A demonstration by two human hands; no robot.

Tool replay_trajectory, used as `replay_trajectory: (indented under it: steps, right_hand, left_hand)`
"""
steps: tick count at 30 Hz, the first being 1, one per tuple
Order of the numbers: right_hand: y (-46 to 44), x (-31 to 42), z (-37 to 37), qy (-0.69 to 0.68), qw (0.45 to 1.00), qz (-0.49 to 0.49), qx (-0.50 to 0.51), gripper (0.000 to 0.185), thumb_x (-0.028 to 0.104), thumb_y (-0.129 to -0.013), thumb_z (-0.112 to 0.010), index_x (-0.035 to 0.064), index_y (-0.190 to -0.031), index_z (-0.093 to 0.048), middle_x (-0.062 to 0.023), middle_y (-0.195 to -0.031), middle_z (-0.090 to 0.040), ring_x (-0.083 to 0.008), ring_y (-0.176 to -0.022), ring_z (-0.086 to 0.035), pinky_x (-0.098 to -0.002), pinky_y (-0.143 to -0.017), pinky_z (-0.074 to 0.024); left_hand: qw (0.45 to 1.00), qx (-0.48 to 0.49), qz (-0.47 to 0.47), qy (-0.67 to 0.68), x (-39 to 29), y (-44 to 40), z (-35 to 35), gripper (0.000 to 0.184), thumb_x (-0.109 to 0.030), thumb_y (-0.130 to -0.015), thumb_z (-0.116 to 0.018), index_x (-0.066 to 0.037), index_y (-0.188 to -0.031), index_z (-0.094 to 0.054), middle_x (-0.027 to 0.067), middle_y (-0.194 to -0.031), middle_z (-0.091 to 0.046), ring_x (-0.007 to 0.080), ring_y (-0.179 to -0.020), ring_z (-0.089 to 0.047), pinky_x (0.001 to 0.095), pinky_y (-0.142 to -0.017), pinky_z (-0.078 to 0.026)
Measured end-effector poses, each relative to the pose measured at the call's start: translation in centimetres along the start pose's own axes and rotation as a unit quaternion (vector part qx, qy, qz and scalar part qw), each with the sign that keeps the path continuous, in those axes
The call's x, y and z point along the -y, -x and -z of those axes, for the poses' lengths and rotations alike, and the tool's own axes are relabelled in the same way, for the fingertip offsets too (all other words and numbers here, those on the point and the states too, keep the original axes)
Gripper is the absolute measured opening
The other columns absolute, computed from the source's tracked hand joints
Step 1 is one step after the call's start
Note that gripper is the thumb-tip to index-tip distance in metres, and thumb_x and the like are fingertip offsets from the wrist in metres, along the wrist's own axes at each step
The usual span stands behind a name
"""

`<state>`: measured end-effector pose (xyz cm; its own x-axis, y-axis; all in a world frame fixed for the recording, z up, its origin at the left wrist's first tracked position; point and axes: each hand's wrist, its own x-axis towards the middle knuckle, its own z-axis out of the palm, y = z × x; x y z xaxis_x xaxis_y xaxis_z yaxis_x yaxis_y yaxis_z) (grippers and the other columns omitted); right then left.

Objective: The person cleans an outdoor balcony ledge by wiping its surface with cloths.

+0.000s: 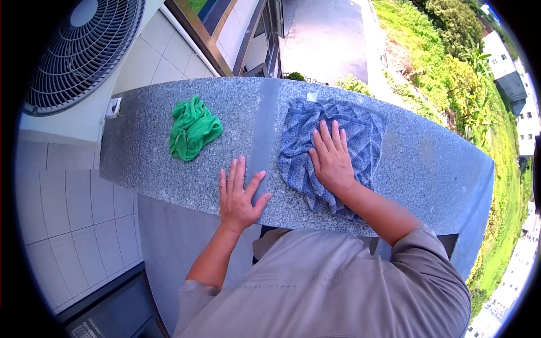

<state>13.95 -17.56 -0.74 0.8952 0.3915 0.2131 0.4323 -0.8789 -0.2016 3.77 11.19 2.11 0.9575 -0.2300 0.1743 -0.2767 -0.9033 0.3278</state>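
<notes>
My right hand (334, 160) lies flat with its fingers stretched out on a crumpled blue patterned cloth (363, 135), which is spread over the speckled grey stone ledge (425, 169). To the left, my left hand (239, 197) rests palm down near the ledge's front edge, fingers apart and holding nothing. A bunched green cloth (193, 128) sits on the ledge farther left, beyond my left hand and touching neither hand.
An outdoor fan unit (84, 50) stands at the upper left beside a tiled wall (79, 208). A smooth grey strip (264, 129) crosses the ledge between the cloths. Past the ledge's far edge are a paved path (324, 39) and greenery (473, 84) below.
</notes>
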Motion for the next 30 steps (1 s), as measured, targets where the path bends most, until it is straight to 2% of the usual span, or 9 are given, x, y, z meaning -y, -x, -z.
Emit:
replay_trajectory:
  steps: [2,7,10,14,18,19,25,27,30]
  right_hand:
    - [-3.2,2.4,-1.3,-0.025,0.999,0.038,0.013,0.061,0.04,-0.111,-0.051,-0.0049,-0.153,-0.053,-0.0268,-0.169,-0.038,-0.0511,-0.16,-0.025,-0.0619,-0.131,-0.0177]
    - [-12.1,8.3,-4.6,-0.119,0.983,0.136,-0.011,0.069,0.048,-0.109,-0.051,-0.0024,-0.155,-0.051,-0.0251,-0.168,-0.04,-0.0485,-0.161,-0.025,-0.0594,-0.132,-0.0163]
    - [-12.8,8.3,-5.1,-0.134,0.982,0.133,-0.019,0.066,0.047,-0.108,-0.05,-0.0001,-0.155,-0.052,-0.0233,-0.169,-0.04,-0.0463,-0.161,-0.027,-0.0592,-0.132,-0.0179]
    - [-9.7,6.6,-4.6,-0.068,0.996,0.044,-0.045,0.065,0.044,-0.107,-0.048,0.0018,-0.157,-0.052,-0.0229,-0.17,-0.038,-0.0462,-0.16,-0.028,-0.0603,-0.132,-0.0159]
    - [-4.0,-1.3,-1.6,-0.063,0.996,-0.029,-0.06,0.071,0.047,-0.105,-0.048,-0.0001,-0.158,-0.05,-0.0252,-0.172,-0.034,-0.0477,-0.159,-0.026,-0.0608,-0.132,-0.0119]
    - [-2.1,-3.7,-0.3,-0.039,0.996,-0.051,-0.057,0.071,0.048,-0.105,-0.049,0.0014,-0.159,-0.049,-0.0239,-0.172,-0.035,-0.0471,-0.16,-0.026,-0.0603,-0.133,-0.0119]
    - [7.9,-16.1,5.3,0.123,0.968,-0.218,-0.022,0.075,0.058,-0.107,-0.049,0.0103,-0.165,-0.043,-0.0185,-0.176,-0.03,-0.0441,-0.163,-0.023,-0.0594,-0.132,-0.0147]
    - [9.2,-17.9,6.3,0.115,0.955,-0.272,-0.013,0.082,0.062,-0.106,-0.05,0.0071,-0.166,-0.04,-0.0228,-0.176,-0.028,-0.0488,-0.163,-0.019,-0.0633,-0.131,-0.0134]
    - [7.8,-17.1,5.5,0.172,0.935,-0.308,0.023,0.085,0.062,-0.107,-0.049,0.0023,-0.166,-0.039,-0.026,-0.175,-0.028,-0.054,-0.161,-0.018,-0.0674,-0.129,-0.0122]
  left_hand:
    - [1.0,-0.005,-0.008,-0.002,0.2,-0.1,-0.2,0.057,-0.045,-0.094,-0.076,-0.021,-0.144,-0.068,0.0231,-0.173,-0.035,0.0438,-0.16,-0.032,0.0634,-0.13,-0.019]
    - [1.0,-0.007,0.005,0.004,0.4,-0.1,-0.5,0.062,-0.049,-0.092,-0.078,-0.002,-0.131,-0.073,0.0289,-0.167,-0.041,0.0437,-0.158,-0.036,0.0638,-0.129,-0.02]
    - [1.0,-0.007,-0.009,-0.023,1.2,0.6,-1.4,0.064,-0.053,-0.089,-0.08,-0.003,-0.129,-0.074,0.0268,-0.166,-0.042,0.0425,-0.159,-0.034,0.0634,-0.129,-0.021]
    - [0.999,-0.001,-0.02,-0.03,1.4,0.9,-1.4,0.063,-0.05,-0.093,-0.077,-0.004,-0.136,-0.07,0.0229,-0.171,-0.038,0.0426,-0.16,-0.033,0.0629,-0.129,-0.02]
    - [0.999,0.012,-0.027,-0.028,1.6,0.6,-1.0,0.059,-0.047,-0.094,-0.076,-0.007,-0.138,-0.071,0.0187,-0.174,-0.037,0.0412,-0.161,-0.032,0.0611,-0.13,-0.019]
    - [0.999,0.008,-0.024,-0.028,0.9,0.3,-0.5,0.057,-0.043,-0.093,-0.079,-0.009,-0.138,-0.071,0.018,-0.17,-0.042,0.0412,-0.158,-0.037,0.0595,-0.129,-0.024]
    - [0.998,-0.059,-0.024,0.019,2.6,-4.1,-1.5,0.047,-0.031,-0.093,-0.082,-0.014,-0.136,-0.074,0.0169,-0.159,-0.056,0.041,-0.148,-0.05,0.0564,-0.122,-0.037]
    - [0.996,-0.062,-0.067,0.022,3.9,-6.9,-2.4,0.051,-0.038,-0.099,-0.075,-0.017,-0.145,-0.068,0.0164,-0.167,-0.047,0.0395,-0.155,-0.042,0.0593,-0.127,-0.03]
    - [0.993,-0.033,-0.014,-0.116,2.4,-9.5,-3.7,0.061,-0.044,-0.103,-0.067,-0.02,-0.158,-0.055,0.0146,-0.176,-0.034,0.0378,-0.162,-0.031,0.0605,-0.131,-0.02]
